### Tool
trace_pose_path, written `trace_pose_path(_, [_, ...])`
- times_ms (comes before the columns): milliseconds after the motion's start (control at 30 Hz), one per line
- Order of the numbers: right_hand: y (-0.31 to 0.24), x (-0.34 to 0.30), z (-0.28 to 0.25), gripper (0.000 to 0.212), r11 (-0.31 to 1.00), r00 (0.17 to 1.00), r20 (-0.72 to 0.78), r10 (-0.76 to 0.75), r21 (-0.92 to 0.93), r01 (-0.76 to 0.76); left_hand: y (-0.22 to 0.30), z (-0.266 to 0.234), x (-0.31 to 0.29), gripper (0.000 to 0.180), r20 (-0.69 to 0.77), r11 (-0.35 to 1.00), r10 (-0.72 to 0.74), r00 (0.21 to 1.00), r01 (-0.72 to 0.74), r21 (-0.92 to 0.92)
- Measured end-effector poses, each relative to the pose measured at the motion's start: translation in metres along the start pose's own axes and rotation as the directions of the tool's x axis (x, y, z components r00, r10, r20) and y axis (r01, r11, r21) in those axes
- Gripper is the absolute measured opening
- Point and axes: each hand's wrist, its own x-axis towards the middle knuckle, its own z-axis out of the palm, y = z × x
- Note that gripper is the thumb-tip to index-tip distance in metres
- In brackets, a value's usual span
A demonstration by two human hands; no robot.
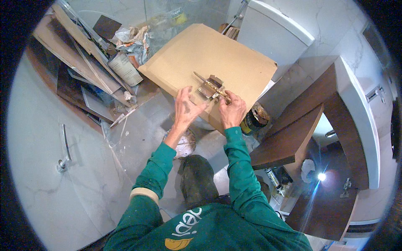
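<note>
A flat sheet of brown cardboard [201, 50] lies in front of me. Over its near part is a small dark brown and metallic piece [215, 79], too small to name exactly. Across that piece runs a slim, stained stick-like tool [201, 77], slanting from upper left to lower right. The fingers of my right hand [233, 109] are closed around the tool's near end. Just to the left is my left hand [187, 108], its thumb and fingers apart, the thumb reaching toward the piece's lower edge. Whether that thumb touches it I cannot tell.
Right of the cardboard's near corner stands a dark open can [255, 119]. A brown cabinet door [289, 142] hangs open at the right, near a bright lamp [321, 176]. Boards [77, 54] and a white bucket [125, 69] crowd the left. A white cistern [272, 31] stands behind.
</note>
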Motion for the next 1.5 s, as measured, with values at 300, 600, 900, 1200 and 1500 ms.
trace_pose_path(300, [-0.003,-0.012,-0.022,0.033,0.995,0.973,-0.211,-0.09,0.012,0.094,0.005,0.031,0.011,0.077,0.023,0.995,0.089,0.996,-0.09,0.041])
trace_pose_path(600, [0.01,-0.021,-0.014,0.03,0.997,0.99,-0.113,-0.082,-0.022,0.08,0.012,0.047,0.03,0.08,0.019,0.998,0.062,0.998,-0.062,0.002])
trace_pose_path(900, [0.012,-0.015,-0.006,0.025,0.997,0.993,-0.089,0.079,-0.002,-0.08,0.015,0.058,0.037,0.087,0.057,0.999,0.036,0.998,-0.034,-0.026])
trace_pose_path(1200, [0.008,-0.012,-0.033,0.025,0.921,0.948,-0.116,0.298,0.298,-0.253,0.054,0.088,0.062,0.084,0.027,0.998,0.063,0.998,-0.063,0.021])
trace_pose_path(1500, [0.011,0.007,-0.02,0.024,0.883,0.877,-0.239,0.416,0.337,-0.327,0.003,0.062,0.104,0.069,0.222,0.986,-0.059,0.973,0.092,-0.141])
